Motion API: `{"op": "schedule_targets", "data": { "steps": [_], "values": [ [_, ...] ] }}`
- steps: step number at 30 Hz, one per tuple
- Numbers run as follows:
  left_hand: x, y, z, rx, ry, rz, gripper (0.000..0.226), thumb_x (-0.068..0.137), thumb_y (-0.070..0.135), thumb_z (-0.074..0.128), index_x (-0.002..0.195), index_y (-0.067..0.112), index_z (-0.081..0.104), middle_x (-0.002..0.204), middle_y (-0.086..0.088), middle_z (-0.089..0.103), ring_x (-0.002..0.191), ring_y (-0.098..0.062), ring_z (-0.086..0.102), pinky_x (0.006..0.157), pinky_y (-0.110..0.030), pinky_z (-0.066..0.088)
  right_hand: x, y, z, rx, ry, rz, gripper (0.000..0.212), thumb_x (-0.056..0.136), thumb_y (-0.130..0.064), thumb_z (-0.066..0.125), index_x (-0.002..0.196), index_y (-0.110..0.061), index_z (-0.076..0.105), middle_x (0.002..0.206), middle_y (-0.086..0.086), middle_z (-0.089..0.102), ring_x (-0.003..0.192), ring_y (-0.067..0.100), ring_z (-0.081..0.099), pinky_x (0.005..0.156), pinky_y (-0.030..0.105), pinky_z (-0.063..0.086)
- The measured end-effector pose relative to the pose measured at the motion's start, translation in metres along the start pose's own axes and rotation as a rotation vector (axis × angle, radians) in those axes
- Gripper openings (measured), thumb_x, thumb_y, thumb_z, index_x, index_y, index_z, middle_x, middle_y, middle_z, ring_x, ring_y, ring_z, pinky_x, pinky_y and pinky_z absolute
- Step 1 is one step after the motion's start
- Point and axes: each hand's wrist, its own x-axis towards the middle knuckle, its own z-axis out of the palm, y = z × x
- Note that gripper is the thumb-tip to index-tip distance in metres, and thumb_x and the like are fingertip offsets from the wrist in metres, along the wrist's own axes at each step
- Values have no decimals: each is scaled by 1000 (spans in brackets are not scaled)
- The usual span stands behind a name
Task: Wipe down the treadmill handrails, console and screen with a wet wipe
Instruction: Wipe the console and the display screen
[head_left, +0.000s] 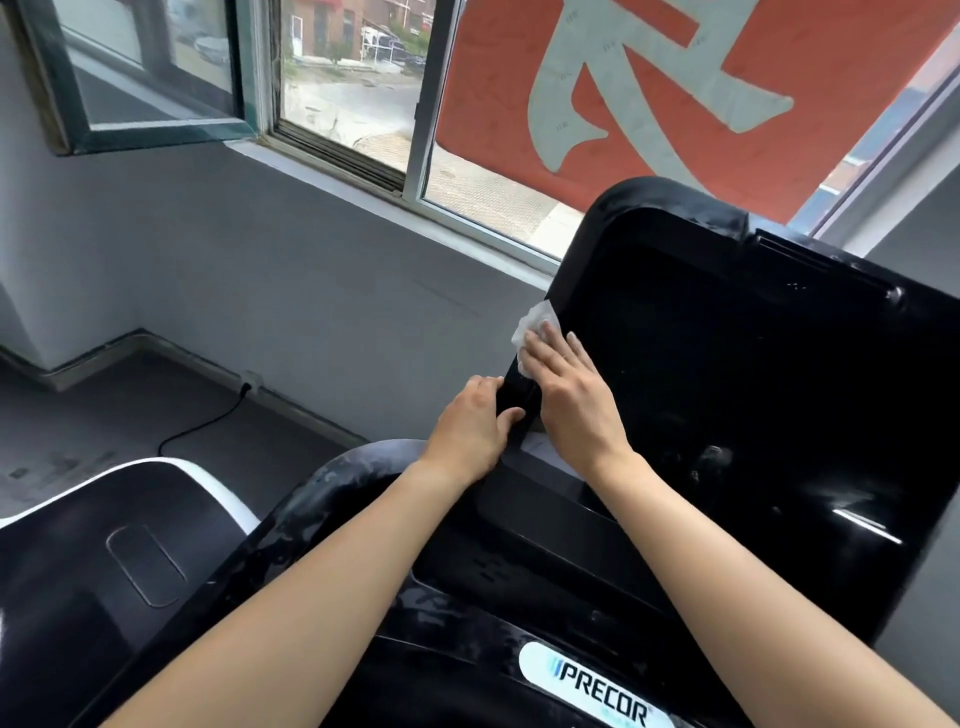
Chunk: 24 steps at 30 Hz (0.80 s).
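The wiping is under way on the screen (727, 364), the big dark panel filling the right of the frame. The right hand (566, 384) lies flat on its left border at centre frame, its grip open, with straight fingers pressing the white wet wipe (532, 319) against the glossy surface; the wipe shows above and to the left of the fingertips. Just below and to the left, the left hand (472, 431) has its grip closed on the screen's edge, fingers curled behind it and thumb on the front, apparently to steady the panel. The curved handrail (332, 483) at lower centre and the console (545, 545) above the Precor label (602, 696) carry pale damp-looking streaks, so I judge those parts already wiped, at least on this side. The screen's upper left corner is streaked too, while most of its face looks dry and unsmeared, so the bulk of the screen seems to be left; the far-side handrail is out of view. Another machine (130, 519), black with white trim, sits at lower left. Behind are a grey wall (311, 291), a window (353, 104) with a red banner (675, 78) across its right part, and a black cable (202, 426) running over the dark floor (104, 415) to a wall socket.
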Motion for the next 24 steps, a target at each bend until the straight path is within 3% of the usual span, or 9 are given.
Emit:
{"op": "schedule_targets", "data": {
  "steps": [5,9,15,19,24],
  "values": [
    [7,-1,-7,24,-51,3,42,101,37,63,136,15,56,130,-4,58,117,-24,59,101,-41,49,-14,2,2,-148,-111,-235,48,94,-9,56,142,-5,58,155,10,49,154,27,28,127,48,19],
    [11,3,-13,48,-108,4,47,101,39,64,138,12,53,137,-6,55,122,-25,58,105,-41,47,17,24,-17,-245,-87,-189,52,95,-14,42,144,-8,57,155,8,50,153,27,31,127,49,17],
    [20,11,-23,134,-154,73,61,98,33,63,149,10,40,146,-7,44,131,-25,50,107,-43,46,53,40,-32,-279,-30,-43,54,94,-7,40,146,-5,54,157,11,47,154,26,28,128,48,16],
    [31,24,-26,86,-152,84,64,86,18,64,146,11,42,140,-7,45,127,-26,54,104,-43,49,39,34,-27,-341,-88,-132,58,93,-7,45,150,1,46,160,16,40,154,32,25,126,50,21],
    [46,37,-25,-31,-86,63,55,88,27,68,138,15,51,132,-5,50,118,-24,58,103,-42,49,51,48,-40,-413,-169,-241,57,95,-17,35,146,-3,53,154,15,49,150,31,36,125,49,25]
  ]
}}
